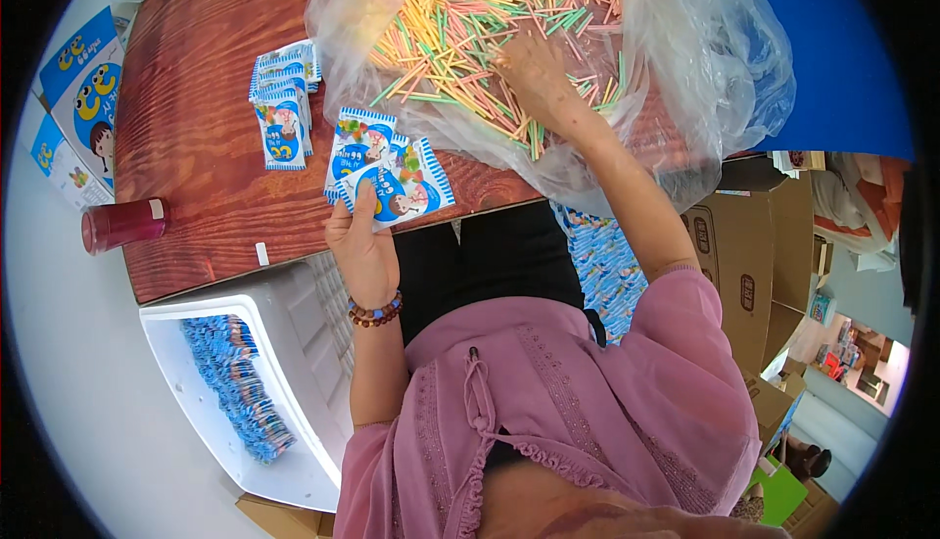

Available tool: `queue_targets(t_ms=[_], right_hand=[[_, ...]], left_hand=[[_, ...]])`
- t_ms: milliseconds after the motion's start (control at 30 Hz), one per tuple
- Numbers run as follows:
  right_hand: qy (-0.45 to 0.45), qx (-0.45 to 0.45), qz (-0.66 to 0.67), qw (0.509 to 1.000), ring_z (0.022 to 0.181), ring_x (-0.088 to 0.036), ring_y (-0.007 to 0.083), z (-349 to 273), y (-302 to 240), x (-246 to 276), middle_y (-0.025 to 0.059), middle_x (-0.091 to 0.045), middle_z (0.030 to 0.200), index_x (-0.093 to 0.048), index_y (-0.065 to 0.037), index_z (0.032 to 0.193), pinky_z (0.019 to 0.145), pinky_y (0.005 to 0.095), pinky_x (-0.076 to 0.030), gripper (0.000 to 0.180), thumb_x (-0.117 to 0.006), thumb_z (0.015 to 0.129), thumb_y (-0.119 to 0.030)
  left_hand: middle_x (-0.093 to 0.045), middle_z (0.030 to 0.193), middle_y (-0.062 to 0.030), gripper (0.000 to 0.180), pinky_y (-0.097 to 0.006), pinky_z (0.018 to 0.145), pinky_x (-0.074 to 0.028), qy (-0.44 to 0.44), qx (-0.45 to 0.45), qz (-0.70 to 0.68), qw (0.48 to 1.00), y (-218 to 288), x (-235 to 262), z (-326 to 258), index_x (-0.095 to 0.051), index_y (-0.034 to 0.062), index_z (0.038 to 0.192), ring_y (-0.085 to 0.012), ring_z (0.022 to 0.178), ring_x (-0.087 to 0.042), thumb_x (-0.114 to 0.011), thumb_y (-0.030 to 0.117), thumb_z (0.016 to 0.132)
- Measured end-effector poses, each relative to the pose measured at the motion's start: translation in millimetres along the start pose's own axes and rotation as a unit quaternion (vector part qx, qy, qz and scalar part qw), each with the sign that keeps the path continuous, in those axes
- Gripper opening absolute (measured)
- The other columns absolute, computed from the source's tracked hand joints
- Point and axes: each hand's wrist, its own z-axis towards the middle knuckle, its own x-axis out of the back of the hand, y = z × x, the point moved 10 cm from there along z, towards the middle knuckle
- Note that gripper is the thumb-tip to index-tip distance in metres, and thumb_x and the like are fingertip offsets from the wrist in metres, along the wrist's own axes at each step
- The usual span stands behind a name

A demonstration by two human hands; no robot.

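Note:
My left hand (362,245), with a beaded bracelet at the wrist, pinches a small blue and white packet (406,187) between thumb and fingers at the table's front edge. A second packet (360,133) of the same kind lies partly behind it; whether I also grip that one I cannot tell. My right hand (536,74) reaches into a heap of thin coloured sticks (460,10), pink, yellow, orange and green, on a clear plastic sheet (685,40). Its fingers are curled down among the sticks, and their tips are partly hidden.
Several similar packets (284,113) lie overlapped on the red-brown wooden table (206,69). A reddish jar (124,225) is at its left edge. Below stands a white foam box (264,304) with rows of packets. Cardboard boxes (734,275) stand at the right.

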Motion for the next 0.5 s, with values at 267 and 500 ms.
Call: queue_targets(t_ms=[267,500], right_hand=[[0.058,-0.179,0.617,0.765,0.070,-0.054,0.0056,-7,46,-5,0.0018,-0.065,0.099,-0.054,-0.006,0.112,0.060,0.0213,-0.046,0.016,-0.051,0.097,-0.011],[0.106,-0.131,0.453,0.875,0.080,-0.053,0.0066,-11,50,-4,0.0029,-0.063,0.102,-0.058,-0.007,0.106,0.073,0.0224,-0.045,0.012,-0.052,0.096,-0.009]], left_hand=[[-0.066,0.107,-0.0049,0.018,-0.027,0.084,-0.050,-0.009,-0.013,0.008,1.000,2,-2,-4,-0.063,-0.0004,0.110,-0.0107,0.095,-0.063,-0.057,0.005,0.094],[-0.066,0.107,-0.0049,0.019,-0.027,0.084,-0.050,-0.008,-0.013,0.013,1.000,1,-2,-1,-0.063,-0.0006,0.110,-0.0106,0.095,-0.062,-0.057,0.006,0.094]])
